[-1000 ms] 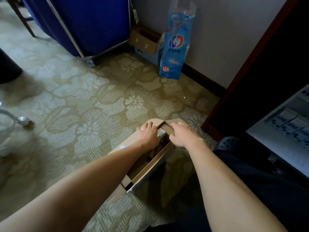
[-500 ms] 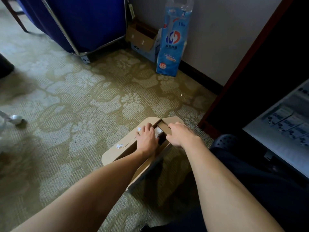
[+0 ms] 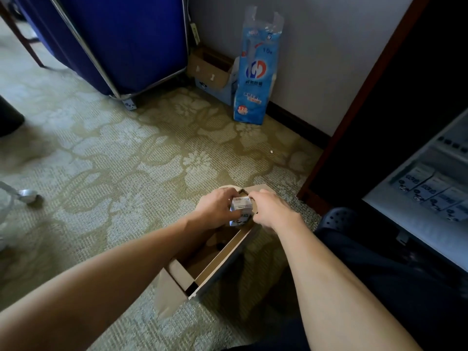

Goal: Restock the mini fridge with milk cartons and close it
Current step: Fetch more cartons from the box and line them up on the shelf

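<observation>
You've got both hands on one milk carton (image 3: 241, 206), right at the far end of the long open cardboard box (image 3: 222, 257) that sits on the flowery carpet (image 3: 126, 173). Your left hand (image 3: 215, 209) has its grip curled round the carton's left side. Your right hand (image 3: 272, 211) has its grip pinching the top right edge, fingers hooked over it. The carton's a small white and pale-blue brick with a flat top covered in fine print and dark lettering down the front. The lower part is tucked between your hands, so I can't tell if it's resting on the box bottom. On your right the mini fridge (image 3: 410, 224) stands open with matching cartons (image 3: 430, 191) lined up side by side inside. Back at the wall there's a blue plastic pack (image 3: 255, 72), a smaller cardboard box (image 3: 210, 69) and a blue cart (image 3: 121, 39).
</observation>
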The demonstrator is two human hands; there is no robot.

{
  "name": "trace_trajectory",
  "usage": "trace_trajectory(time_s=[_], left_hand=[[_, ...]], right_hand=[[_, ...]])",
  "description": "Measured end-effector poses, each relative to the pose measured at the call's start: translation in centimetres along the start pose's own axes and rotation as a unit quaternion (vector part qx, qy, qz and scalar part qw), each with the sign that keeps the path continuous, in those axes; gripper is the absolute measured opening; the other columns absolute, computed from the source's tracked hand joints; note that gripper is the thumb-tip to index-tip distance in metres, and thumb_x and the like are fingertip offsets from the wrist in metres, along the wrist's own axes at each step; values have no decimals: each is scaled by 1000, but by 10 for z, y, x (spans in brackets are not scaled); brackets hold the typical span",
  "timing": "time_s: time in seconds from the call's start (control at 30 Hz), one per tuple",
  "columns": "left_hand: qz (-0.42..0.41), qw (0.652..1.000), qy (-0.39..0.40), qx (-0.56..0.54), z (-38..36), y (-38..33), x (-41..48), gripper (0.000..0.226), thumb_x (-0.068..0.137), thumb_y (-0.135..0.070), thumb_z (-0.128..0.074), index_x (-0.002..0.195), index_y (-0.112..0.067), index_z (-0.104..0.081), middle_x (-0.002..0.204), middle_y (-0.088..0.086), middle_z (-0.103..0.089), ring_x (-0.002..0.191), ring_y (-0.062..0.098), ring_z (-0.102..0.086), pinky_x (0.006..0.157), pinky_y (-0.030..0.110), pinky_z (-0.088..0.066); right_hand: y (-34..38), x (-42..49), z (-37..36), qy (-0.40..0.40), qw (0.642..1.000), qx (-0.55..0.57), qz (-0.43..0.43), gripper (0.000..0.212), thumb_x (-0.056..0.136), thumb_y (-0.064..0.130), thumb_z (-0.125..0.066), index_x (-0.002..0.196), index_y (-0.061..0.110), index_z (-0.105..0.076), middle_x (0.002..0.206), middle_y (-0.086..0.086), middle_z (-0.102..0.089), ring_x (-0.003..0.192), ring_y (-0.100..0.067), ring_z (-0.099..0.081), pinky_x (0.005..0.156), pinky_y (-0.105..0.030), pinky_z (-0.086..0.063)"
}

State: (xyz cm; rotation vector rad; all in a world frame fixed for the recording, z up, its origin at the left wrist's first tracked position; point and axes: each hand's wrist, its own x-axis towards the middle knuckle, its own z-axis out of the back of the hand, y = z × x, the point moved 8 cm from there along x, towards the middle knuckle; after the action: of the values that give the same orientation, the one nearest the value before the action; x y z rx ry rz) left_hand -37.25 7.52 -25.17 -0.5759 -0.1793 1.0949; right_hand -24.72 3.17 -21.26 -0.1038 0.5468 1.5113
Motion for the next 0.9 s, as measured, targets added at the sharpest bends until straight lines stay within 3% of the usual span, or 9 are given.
trace_trajectory(time_s=[0.17, 0.37, 0.5, 0.67, 0.83, 0.9], left_hand=[[-54, 994, 9, -96, 30, -36, -2, 29, 80, -27, -73, 106, -20, -63, 96, -8, -65, 87, 10, -63, 81, 38, -57], [-83, 990, 49, -106, 50, -83, 4, 31, 86, -32, -71, 112, -18, -60, 105, -7, -65, 96, 8, -64, 85, 31, -58], [-92, 986, 110, -84, 32, -100, 8, 38, 87, -33, -71, 120, -22, -55, 115, -8, -64, 103, 7, -62, 89, 30, -57], [-103, 983, 94, -123, 33, -137, 21, 46, 82, -34, -76, 123, -27, -55, 115, -12, -63, 106, 5, -61, 88, 25, -53], [-184, 975, 74, -104, 30, -216, 39, 39, 79, -24, -77, 114, -23, -60, 107, -11, -63, 98, 4, -61, 76, 10, -46], [-224, 966, 87, -92, 17, -251, 45, 37, 78, -24, -76, 112, -23, -62, 104, -12, -64, 93, 4, -61, 75, 13, -48]], right_hand=[[13, -10, 26, -58, 998, 29, 14, 34, 90, 8, -62, 122, 17, -54, 116, -7, -55, 107, -30, -60, 90, -47, -52], [-5, -30, 81, -79, 996, 33, -18, 14, 94, 8, -56, 104, 18, -60, 101, -7, -64, 87, -26, -62, 69, -38, -51], [-20, -49, 104, -82, 995, 59, -24, 22, 93, 11, -61, 112, 22, -61, 106, -4, -64, 91, -24, -64, 74, -39, -54], [-60, -84, 139, -133, 985, 103, -25, 21, 87, 27, -72, 106, 23, -63, 102, -1, -66, 86, -19, -64, 72, -34, -53], [-135, -134, 161, -180, 970, 152, -51, 24, 84, 34, -74, 105, 29, -61, 98, 8, -64, 81, -9, -61, 72, -33, -52], [-169, -153, 161, -197, 964, 162, -68, 26, 88, 36, -70, 110, 32, -58, 99, 10, -63, 77, -7, -60, 65, -32, -50]])
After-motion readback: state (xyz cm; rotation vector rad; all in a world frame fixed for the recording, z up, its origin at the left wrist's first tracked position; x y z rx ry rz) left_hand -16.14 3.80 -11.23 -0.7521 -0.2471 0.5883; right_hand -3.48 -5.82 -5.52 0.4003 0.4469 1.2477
